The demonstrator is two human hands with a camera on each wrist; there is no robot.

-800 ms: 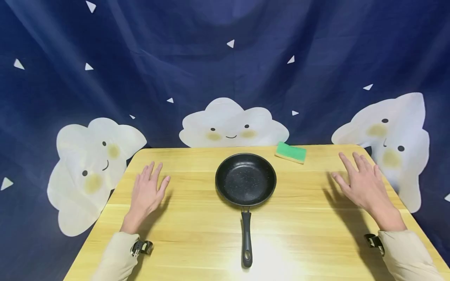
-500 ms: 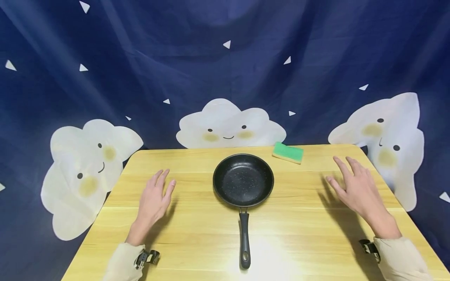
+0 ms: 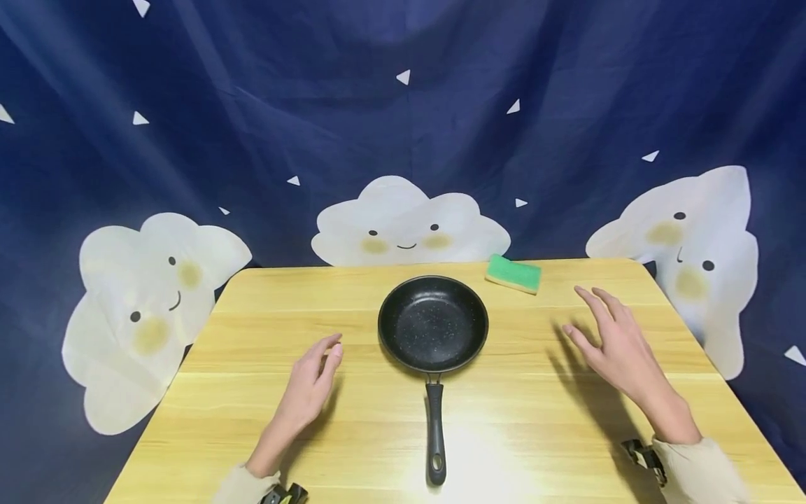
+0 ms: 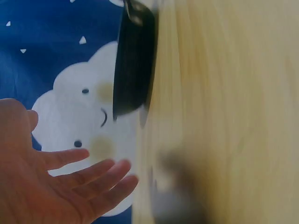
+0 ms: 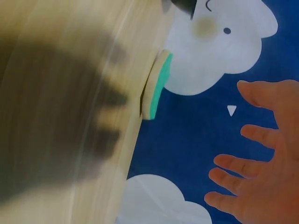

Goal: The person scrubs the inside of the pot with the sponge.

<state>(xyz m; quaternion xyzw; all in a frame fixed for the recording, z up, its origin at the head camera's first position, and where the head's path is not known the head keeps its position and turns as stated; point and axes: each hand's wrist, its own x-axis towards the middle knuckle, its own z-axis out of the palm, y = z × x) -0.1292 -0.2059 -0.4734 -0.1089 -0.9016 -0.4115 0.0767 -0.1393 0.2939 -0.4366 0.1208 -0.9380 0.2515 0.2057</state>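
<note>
A black frying pan point(image 3: 433, 323) lies on the wooden table, its handle point(image 3: 435, 434) pointing toward me. My left hand point(image 3: 308, 385) hovers left of the pan, apart from it, holding nothing; its fingers look relaxed in the left wrist view, where the pan point(image 4: 135, 60) shows edge-on. On the right, my right hand point(image 3: 620, 350) is above the table with fingers spread and nothing in them. Beyond that hand, near the back edge, a green and yellowish sponge point(image 3: 513, 274) lies on the table. The right wrist view shows the sponge point(image 5: 158, 86) ahead of my fingers.
The light wooden table point(image 3: 504, 399) has rounded back corners. Behind it hangs a dark blue curtain point(image 3: 352, 105) printed with smiling white clouds and small triangles. Each wrist wears a dark strapped device, such as the right wrist device point(image 3: 645, 458).
My left hand has moved right and nearer to me, toward the pan handle. My right hand has shifted slightly left. The pan and sponge stay put on the table; the head view shifts slightly.
</note>
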